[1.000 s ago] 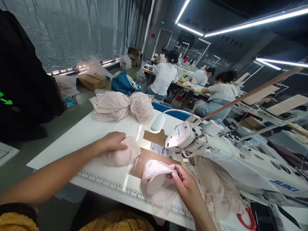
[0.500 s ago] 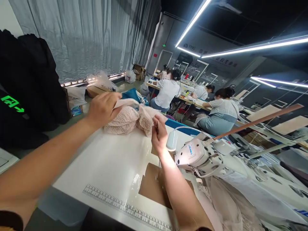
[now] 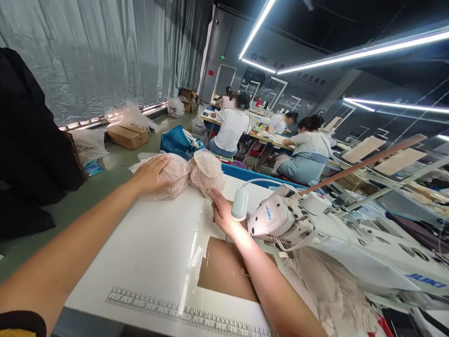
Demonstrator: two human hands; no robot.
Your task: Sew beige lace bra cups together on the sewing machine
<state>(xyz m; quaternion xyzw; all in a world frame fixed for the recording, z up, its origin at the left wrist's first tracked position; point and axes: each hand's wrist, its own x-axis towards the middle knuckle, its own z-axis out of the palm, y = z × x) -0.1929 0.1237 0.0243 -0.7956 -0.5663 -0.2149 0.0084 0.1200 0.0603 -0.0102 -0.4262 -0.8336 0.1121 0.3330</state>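
Note:
At the far end of the white sewing table (image 3: 140, 243) lie two rounded bundles of pale pink lace fabric, side by side and touching. My left hand (image 3: 151, 175) rests on the left bundle (image 3: 174, 180), its fingers stretched over the top. Against the near lower edge of the right bundle (image 3: 206, 171) are the extended fingertips of my right hand (image 3: 221, 210). The right hand looks open, and no held object shows in it. A sewing machine head (image 3: 271, 217) with a small lamp (image 3: 240, 204) stands just to the right of that hand.
A brown patch (image 3: 224, 269) and a printed ruler (image 3: 157, 306) mark the tabletop. Sheer pink fabric (image 3: 326, 281) lies under the machine. Beyond the table are a blue bag (image 3: 178, 141), a cardboard box (image 3: 128, 135) and several people at sewing tables.
Both hands have let go of the sheer fabric they held raised. The left hand has come down onto the left bundle, and the right has lowered beside the right one. The view has shifted right.

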